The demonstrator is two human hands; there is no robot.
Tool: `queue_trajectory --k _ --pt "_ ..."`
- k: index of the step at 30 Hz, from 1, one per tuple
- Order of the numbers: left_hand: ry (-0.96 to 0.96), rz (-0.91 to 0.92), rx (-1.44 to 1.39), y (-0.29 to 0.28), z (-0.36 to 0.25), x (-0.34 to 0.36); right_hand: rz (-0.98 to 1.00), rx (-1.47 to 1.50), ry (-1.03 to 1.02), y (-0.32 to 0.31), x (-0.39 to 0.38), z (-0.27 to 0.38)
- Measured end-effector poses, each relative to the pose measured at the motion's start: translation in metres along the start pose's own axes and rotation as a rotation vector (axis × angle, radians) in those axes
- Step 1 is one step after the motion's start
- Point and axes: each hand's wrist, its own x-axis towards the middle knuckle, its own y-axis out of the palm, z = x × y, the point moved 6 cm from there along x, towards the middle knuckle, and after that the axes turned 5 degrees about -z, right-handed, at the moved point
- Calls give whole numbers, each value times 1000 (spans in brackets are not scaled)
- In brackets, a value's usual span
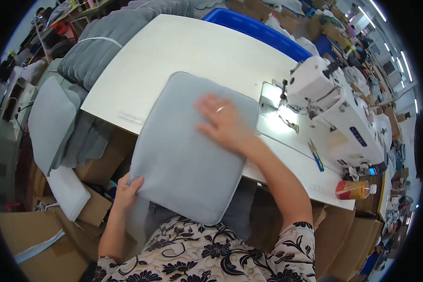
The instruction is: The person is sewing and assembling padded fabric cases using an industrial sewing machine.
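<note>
A grey cushion cover [188,145], squarish with rounded corners, lies partly on the white sewing table and juts over its near edge toward my lap. My left hand [127,190] grips its lower left edge, thumb on top and the other fingers hidden beneath. Flat on the upper right of the cover rests my right hand [225,120], a ring on one finger, fingers stretched and slightly blurred. Just right of the cover stands a white sewing machine [324,94], its lamp lighting the needle area.
Thread snips [316,155] and a bottle of orange drink [355,190] lie on the table [141,70] at right. A blue bin [254,30] is beyond it. Stacked grey pieces [98,47] sit at far left, others [51,122] hang below. Cardboard boxes [37,244] flank me.
</note>
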Motion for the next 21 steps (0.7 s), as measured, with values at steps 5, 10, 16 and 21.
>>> queue_trajectory --k 5,10,16,21 --pt "119 48 381 -23 -48 29 -117 370 440 -25 5 -105" --pt "266 -91 382 -41 -118 61 -158 1249 726 -43 -23 -103" --pt "467 -388 204 -50 -200 136 -203 1567 750 -45 -74 -59" --pt "1028 -242 1230 81 -278 153 -213 1313 910 -40 -124 -20"
